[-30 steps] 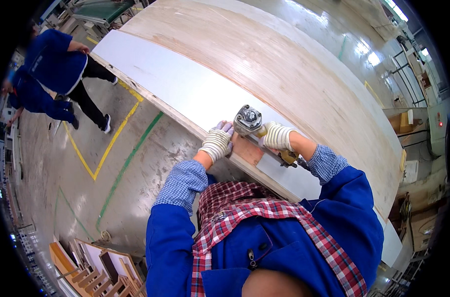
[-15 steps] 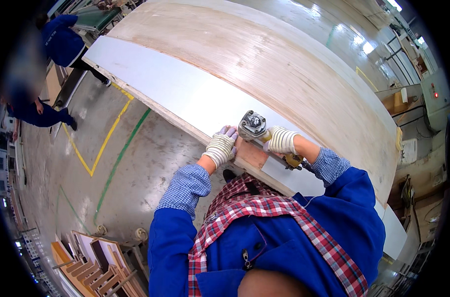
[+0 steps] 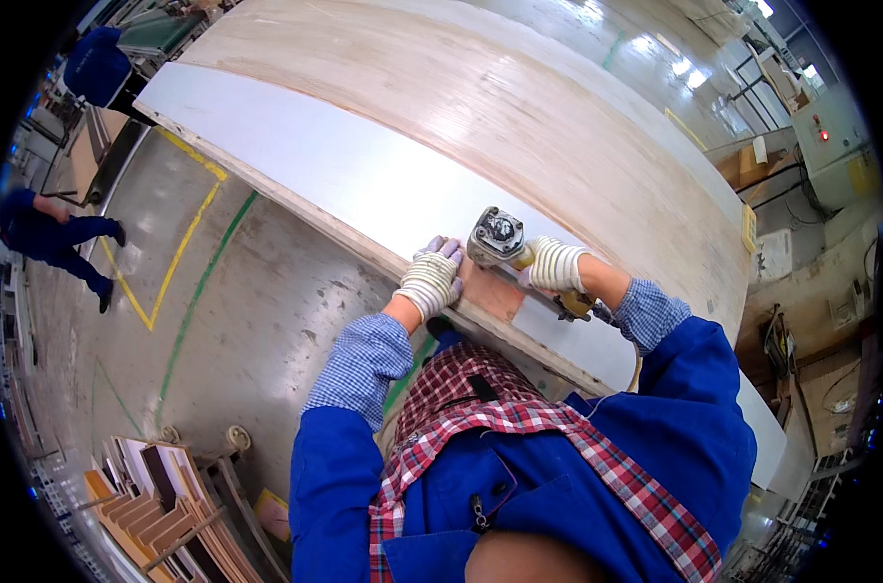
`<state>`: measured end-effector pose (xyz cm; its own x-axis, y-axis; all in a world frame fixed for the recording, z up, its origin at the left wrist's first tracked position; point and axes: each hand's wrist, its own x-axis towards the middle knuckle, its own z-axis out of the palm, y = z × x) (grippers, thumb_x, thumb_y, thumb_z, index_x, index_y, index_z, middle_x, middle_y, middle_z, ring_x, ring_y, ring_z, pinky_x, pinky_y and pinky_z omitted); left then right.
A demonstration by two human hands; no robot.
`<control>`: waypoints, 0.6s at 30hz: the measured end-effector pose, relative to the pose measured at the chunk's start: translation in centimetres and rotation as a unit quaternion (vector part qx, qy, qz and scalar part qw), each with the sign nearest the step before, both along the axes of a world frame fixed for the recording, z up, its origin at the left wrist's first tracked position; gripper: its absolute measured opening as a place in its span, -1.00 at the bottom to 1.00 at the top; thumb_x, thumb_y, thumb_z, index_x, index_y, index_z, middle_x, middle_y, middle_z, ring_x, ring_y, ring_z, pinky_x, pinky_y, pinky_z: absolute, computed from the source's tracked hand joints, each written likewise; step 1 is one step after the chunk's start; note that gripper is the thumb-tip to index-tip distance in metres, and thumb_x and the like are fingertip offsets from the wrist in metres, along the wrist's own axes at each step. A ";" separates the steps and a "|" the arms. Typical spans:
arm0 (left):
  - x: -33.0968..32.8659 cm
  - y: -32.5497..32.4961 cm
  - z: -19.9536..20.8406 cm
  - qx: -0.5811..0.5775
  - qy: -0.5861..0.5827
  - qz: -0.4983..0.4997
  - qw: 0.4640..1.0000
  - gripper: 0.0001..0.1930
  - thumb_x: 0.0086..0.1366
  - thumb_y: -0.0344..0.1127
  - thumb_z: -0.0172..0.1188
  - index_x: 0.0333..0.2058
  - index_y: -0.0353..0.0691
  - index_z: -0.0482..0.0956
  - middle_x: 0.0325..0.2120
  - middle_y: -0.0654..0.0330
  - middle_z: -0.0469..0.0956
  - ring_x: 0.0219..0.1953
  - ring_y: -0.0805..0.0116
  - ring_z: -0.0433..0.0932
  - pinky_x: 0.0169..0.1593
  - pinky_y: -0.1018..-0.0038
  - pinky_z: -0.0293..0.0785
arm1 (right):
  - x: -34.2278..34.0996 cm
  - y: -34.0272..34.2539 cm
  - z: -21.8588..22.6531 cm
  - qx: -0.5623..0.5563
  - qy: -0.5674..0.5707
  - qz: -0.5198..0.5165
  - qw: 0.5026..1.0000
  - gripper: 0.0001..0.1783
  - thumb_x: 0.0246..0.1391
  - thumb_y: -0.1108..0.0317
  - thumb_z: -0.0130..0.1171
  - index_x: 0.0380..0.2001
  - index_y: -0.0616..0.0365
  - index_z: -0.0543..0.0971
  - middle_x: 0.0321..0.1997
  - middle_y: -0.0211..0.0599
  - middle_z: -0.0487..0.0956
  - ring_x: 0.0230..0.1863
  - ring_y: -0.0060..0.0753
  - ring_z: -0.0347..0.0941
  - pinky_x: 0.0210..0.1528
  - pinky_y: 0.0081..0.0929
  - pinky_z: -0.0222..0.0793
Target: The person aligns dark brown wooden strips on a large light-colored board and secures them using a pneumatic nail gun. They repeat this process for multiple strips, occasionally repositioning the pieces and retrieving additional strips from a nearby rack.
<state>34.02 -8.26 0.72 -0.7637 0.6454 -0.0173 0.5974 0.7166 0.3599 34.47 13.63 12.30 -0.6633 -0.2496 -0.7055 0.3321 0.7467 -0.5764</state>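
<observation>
My right hand (image 3: 558, 266), in a striped white knit glove, is closed around the handle of a pneumatic nail gun (image 3: 500, 237). The gun's grey metal head stands over a white strip (image 3: 286, 131) along the near side of a large wooden panel (image 3: 441, 87). Its nose is hidden from above. Gloved the same way, my left hand (image 3: 432, 280) lies on the panel's near edge, fingers stretched out, just left of the gun. Between my hands a bare reddish-brown wood patch (image 3: 493, 294) shows beside the white strip.
A rack of boards (image 3: 164, 505) stands on the floor at lower left. Two people in blue are at the far left, one walking (image 3: 57, 233). A grey control box (image 3: 830, 136) with a red light is at far right. Yellow and green lines mark the floor.
My view has turned a little, so the panel and floor appear shifted left. The person at left has taken a step. My hands and the nail gun keep nearly the same place on the panel.
</observation>
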 end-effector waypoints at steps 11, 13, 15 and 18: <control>9.1 10.8 0.0 0.019 -0.015 -0.014 1.000 -0.51 -0.08 -0.28 0.15 -0.12 -0.34 0.38 -0.01 0.00 0.29 0.08 0.01 0.22 0.06 0.15 0.28 | 9.5 11.5 -0.5 -0.007 -0.007 0.007 1.000 -0.76 -0.18 0.33 0.13 -0.43 0.28 0.54 -0.79 -0.32 0.42 -0.79 -0.49 0.33 -0.73 -0.51 0.24; 11.1 13.0 0.0 -0.012 -0.023 -0.008 1.000 -0.49 -0.03 -0.25 0.14 -0.05 -0.30 0.37 0.06 0.05 0.25 0.13 0.05 0.18 0.10 0.16 0.25 | 11.6 13.8 -0.6 -0.018 0.004 0.006 1.000 -0.77 -0.18 0.33 0.13 -0.45 0.28 0.53 -0.79 -0.31 0.42 -0.79 -0.48 0.34 -0.73 -0.50 0.25; 13.4 15.3 0.0 -0.028 -0.014 0.001 1.000 -0.47 -0.01 -0.24 0.14 -0.02 -0.30 0.36 0.08 0.08 0.23 0.15 0.07 0.15 0.11 0.16 0.24 | 13.9 16.1 -0.9 -0.018 0.011 -0.001 1.000 -0.78 -0.18 0.33 0.13 -0.48 0.29 0.52 -0.78 -0.28 0.43 -0.78 -0.45 0.35 -0.73 -0.48 0.26; 16.5 18.6 0.0 -0.034 -0.012 0.007 0.999 -0.45 -0.03 -0.24 0.15 -0.02 -0.31 0.35 0.09 0.08 0.23 0.16 0.05 0.15 0.12 0.16 0.23 | 16.8 19.3 -1.3 -0.026 0.019 0.007 0.999 -0.79 -0.18 0.34 0.12 -0.50 0.30 0.51 -0.78 -0.26 0.44 -0.78 -0.42 0.35 -0.73 -0.46 0.26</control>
